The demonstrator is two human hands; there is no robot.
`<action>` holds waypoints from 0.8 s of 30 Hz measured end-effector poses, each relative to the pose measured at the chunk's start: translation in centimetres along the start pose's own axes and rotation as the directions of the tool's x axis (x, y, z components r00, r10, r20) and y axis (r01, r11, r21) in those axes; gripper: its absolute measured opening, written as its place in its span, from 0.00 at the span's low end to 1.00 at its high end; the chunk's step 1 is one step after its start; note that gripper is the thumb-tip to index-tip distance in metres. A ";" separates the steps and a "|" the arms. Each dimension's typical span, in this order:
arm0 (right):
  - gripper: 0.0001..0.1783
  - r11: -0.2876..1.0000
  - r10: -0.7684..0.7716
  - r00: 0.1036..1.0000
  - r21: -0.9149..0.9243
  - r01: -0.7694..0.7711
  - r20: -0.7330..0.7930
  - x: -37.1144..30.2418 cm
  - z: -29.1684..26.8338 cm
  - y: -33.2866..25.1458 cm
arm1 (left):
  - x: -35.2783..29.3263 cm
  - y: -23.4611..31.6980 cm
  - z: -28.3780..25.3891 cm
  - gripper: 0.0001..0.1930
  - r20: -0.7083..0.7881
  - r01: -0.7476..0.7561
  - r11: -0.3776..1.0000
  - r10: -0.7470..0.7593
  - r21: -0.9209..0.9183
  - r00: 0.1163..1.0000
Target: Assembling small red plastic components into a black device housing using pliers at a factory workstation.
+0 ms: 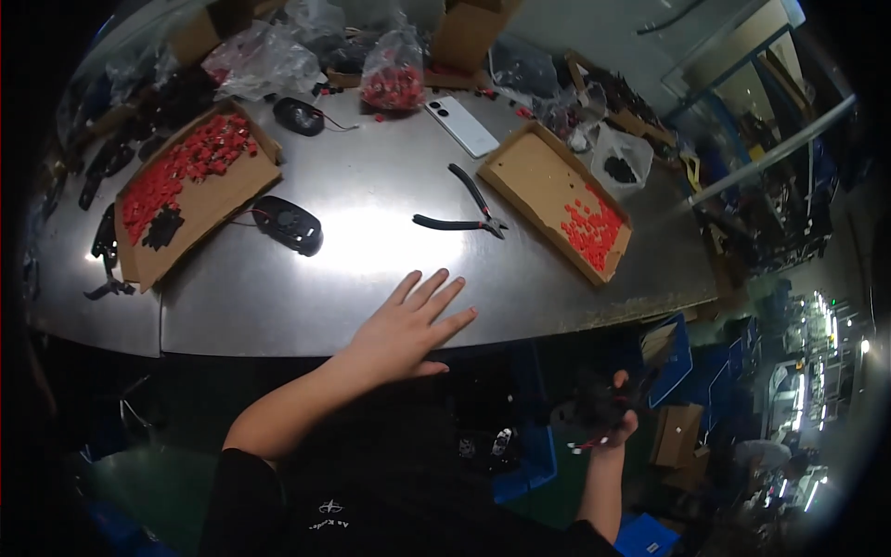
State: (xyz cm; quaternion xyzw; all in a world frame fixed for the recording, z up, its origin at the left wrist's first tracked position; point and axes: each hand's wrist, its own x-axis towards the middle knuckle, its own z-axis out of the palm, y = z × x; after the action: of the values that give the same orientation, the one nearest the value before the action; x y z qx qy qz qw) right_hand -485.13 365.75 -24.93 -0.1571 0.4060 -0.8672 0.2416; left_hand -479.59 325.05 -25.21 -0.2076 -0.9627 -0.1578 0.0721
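My left hand (408, 325) rests at the near edge of the metal table, palm down, its fingers spread and nothing in them. Off to the right, beyond the table's edge, my right hand (627, 427) grips a dark plastic part with wires (594, 408). Its outline is blurred against the dark background, but red wire and small white connectors hang below it. Past my left fingertips lie diagonal cutters (484, 223) with black handles spread apart. A black oval housing (288, 225) with a thin wire sits to their left.
A cardboard tray (209, 209) of red pieces stands at left, another tray (538, 172) at right. A second black housing (298, 117), a white phone (461, 127) and a bag of red parts (393, 84) lie farther back. Blue bins (529, 455) stand below the table.
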 end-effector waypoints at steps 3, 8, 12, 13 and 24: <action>0.39 0.999 -0.035 0.999 0.041 0.035 -0.011 6.2 5.9 -2.1 | -0.2 -0.1 0.5 0.46 -0.061 -0.019 1.000 0.019 -0.012 0.998; 0.27 0.996 0.077 0.971 0.028 -0.086 0.227 22.7 17.1 0.0 | -0.9 -0.5 0.9 0.44 -0.055 -0.014 1.000 0.015 0.008 0.998; 0.18 0.963 0.211 0.917 0.089 -0.255 0.338 36.4 26.4 5.2 | -1.5 -0.6 1.6 0.41 -0.154 -0.022 0.997 0.010 -0.073 0.988; 0.16 0.969 0.204 0.941 0.079 -0.233 0.270 39.0 29.5 8.1 | -2.2 -0.8 1.5 0.40 -0.154 -0.002 0.997 -0.011 -0.081 0.988; 0.57 -0.137 -0.243 0.893 -0.925 0.354 0.378 48.0 29.4 20.9 | -1.4 -0.2 1.3 0.24 -0.251 -0.062 0.994 0.037 -0.092 0.967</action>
State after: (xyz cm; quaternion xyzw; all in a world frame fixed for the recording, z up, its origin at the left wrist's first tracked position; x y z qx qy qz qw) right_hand -505.24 309.46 -19.33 -0.4027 0.8444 -0.3260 -0.1361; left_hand -478.51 324.79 -26.77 -0.2135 -0.9315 -0.2284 0.1857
